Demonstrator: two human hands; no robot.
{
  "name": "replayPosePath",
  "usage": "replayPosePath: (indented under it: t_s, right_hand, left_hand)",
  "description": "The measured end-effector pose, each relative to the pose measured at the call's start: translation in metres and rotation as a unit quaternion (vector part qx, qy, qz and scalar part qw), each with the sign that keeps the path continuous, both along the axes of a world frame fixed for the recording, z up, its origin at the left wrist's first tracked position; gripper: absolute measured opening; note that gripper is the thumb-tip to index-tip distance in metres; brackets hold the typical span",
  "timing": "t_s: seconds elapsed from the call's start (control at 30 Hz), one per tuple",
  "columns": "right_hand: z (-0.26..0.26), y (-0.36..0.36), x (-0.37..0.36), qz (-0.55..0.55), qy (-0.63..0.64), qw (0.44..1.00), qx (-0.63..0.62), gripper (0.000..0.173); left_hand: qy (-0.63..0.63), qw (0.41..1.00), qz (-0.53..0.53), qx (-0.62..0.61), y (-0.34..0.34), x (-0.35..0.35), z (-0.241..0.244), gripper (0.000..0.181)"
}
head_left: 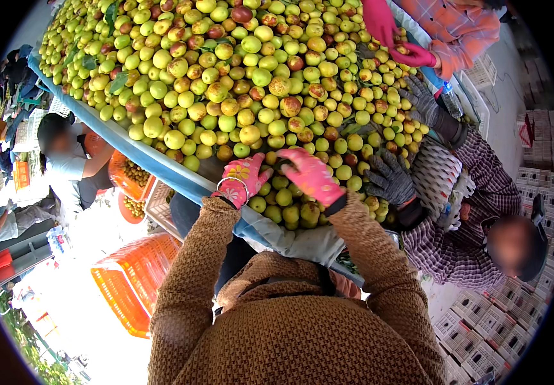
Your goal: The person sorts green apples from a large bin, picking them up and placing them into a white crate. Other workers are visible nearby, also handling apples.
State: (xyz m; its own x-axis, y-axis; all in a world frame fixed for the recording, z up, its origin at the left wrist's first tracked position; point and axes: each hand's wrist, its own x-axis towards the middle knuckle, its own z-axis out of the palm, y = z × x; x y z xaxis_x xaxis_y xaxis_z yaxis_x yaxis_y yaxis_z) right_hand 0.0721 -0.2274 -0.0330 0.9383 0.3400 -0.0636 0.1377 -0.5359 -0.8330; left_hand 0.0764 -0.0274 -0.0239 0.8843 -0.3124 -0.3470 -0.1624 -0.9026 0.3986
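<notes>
A deep heap of jujubes (253,86), yellow-green with red-brown patches, covers the table before me. My left hand (239,179), in a pink flowered glove with a bangle at the wrist, rests at the heap's near edge; its palm side is hidden. To its right, my right hand (311,177) wears a matching glove. Its fingers are apart over the fruit, and no jujube shows in its grasp. Between and below the two hands lies a cluster of greener jujubes (284,197), close to the cloth-covered table edge (301,243).
At right, a co-worker's grey-gloved hands (392,178) touch the heap beside white foam netting (433,175). Another person's pink gloves (414,54) work at the far side. Orange crates (137,279) stand at lower left; a seated person (72,163) is beyond the blue-edged rim (127,139).
</notes>
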Motion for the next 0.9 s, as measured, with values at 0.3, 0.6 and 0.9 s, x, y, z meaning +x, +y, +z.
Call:
replayPosePath:
  t_s: [0.3, 0.6, 0.9]
  right_hand:
    - [-0.011, 0.037, 0.022, 0.154, -0.081, 0.935, -0.309, 0.017]
    - [0.017, -0.028, 0.031, 0.030, 0.356, 0.933, 0.046, 0.026]
    - [-0.008, -0.014, 0.108, -0.084, -0.114, 0.978, -0.150, 0.053]
  left_hand:
    - [-0.008, 0.998, -0.043, -0.054, 0.005, -0.003, 0.003, 0.027]
    - [-0.178, 0.956, 0.081, -0.218, 0.028, 0.012, 0.029, 0.034]
    - [-0.241, 0.966, 0.051, -0.082, 0.007, 0.048, -0.004, 0.063]
